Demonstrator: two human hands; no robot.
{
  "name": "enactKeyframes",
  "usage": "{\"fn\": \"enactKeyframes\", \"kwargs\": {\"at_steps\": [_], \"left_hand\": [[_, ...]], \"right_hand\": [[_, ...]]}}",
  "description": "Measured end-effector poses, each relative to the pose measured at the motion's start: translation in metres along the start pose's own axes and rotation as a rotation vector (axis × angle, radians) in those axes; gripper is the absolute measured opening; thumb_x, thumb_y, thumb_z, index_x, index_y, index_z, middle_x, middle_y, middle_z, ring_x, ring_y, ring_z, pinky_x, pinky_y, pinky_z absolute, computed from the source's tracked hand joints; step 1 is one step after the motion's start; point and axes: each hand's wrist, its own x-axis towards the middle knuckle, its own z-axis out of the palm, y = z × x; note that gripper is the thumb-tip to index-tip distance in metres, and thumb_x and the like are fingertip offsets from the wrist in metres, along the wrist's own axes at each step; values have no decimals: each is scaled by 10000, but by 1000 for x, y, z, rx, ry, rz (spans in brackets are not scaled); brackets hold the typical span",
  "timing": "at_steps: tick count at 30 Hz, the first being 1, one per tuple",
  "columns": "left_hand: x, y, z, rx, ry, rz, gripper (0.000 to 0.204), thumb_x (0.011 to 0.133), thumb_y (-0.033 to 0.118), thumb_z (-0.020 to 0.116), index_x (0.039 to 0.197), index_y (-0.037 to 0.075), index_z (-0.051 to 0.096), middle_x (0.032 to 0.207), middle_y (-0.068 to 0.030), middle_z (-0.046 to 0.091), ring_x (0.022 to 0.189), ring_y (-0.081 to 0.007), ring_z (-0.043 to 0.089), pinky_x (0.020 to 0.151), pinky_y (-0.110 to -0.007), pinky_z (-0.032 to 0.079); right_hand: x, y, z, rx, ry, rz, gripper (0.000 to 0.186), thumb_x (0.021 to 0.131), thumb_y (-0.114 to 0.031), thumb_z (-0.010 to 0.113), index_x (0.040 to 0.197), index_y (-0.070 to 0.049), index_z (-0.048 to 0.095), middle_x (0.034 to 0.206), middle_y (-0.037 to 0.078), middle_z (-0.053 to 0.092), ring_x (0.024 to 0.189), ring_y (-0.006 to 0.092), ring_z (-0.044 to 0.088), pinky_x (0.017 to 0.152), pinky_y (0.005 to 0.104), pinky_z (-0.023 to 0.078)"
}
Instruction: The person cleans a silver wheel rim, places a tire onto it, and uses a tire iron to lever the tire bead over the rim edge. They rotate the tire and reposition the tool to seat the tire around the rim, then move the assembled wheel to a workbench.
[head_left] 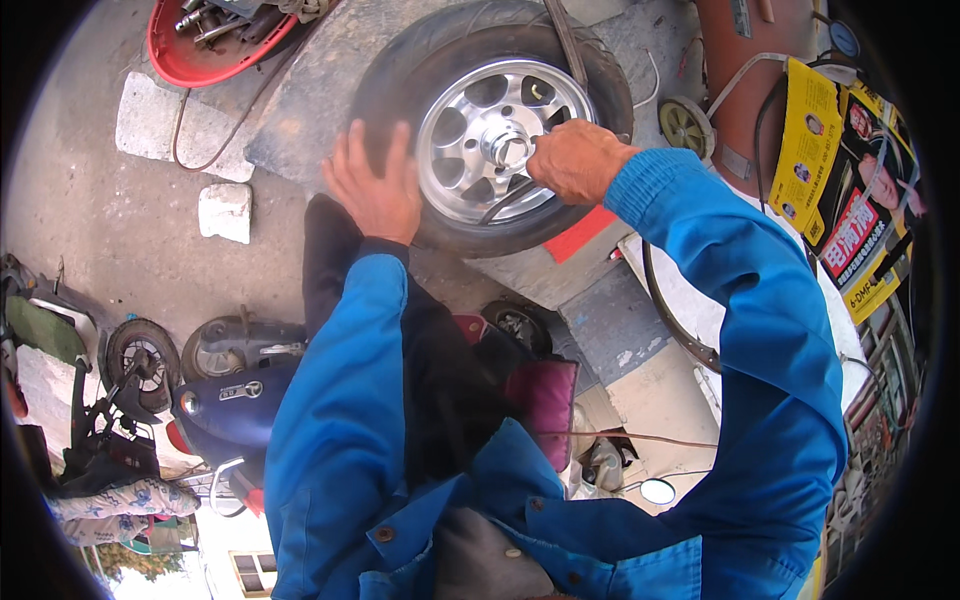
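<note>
A black tyre (400, 90) on a silver spoked wheel rim (440, 185) lies flat in front of me. My left hand (380, 185), a little blurred, has its fingers spread at the tyre's left side. Over the rim's right side, my right hand (580, 160) is closed, close to the centre hub (508, 147). What it grips is mostly hidden. A thin dark curved rod or hose (508, 200) runs across the lower rim toward that hand. A long flat metal bar (566, 42) lies across the tyre's far right part.
A red basin (225, 65) of metal tools stands far left, near white blocks (224, 212). At right are a reddish-brown tank (735, 80), a small wheel (686, 128) and a yellow-black printed box (850, 180). A blue scooter (230, 410) stands at lower left.
</note>
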Motion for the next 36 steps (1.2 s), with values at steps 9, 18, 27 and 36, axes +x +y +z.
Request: {"fn": "enactKeyframes", "kwargs": {"at_steps": [9, 18, 27, 36], "left_hand": [[7, 12, -2, 1, -27, 34, 665, 909, 307, 850, 1541, 319, 644, 1702, -211, 317, 1536, -523, 363, 1215, -625, 427], [3, 23, 2, 46, -29, 16, 652, 916, 271, 837, 1538, 295, 642, 1693, -226, 329, 1510, -519, 386, 1217, -622, 413], [15, 9, 0, -126, -12, 109, 605, 841, 242, 858, 1420, 223, 682, 1664, -274, 334, 1469, -538, 393, 1177, -621, 420], [84, -14, -35, -281, -67, 103, 765, 957, 259, 808, 1633, 130, 476, 1663, -274, 385, 1512, -489, 417, 1236, -531, 411]], "right_hand": [[-73, -140, 107, 1346, 355, 524, 475, 1100, -190, 569, 1537, -5, 565, 1292, 278, 722, 1097, 372, 743, 1010, 443, 570], [-26, -275, 247, 1400, 818, 641, 581, 1083, -118, 586, 1645, -191, 460, 1429, 304, 646, 1253, 523, 633, 1039, 536, 542], [16, -322, 254, 1623, 855, 683, 621, 1110, -81, 524, 1704, -145, 357, 1564, 276, 578, 1420, 499, 562, 1172, 498, 464], [58, -367, 122, 2060, 906, 673, 659, 1135, -147, 525, 1733, -123, 249, 1480, 360, 604, 1361, 525, 613, 1125, 502, 500]]}}
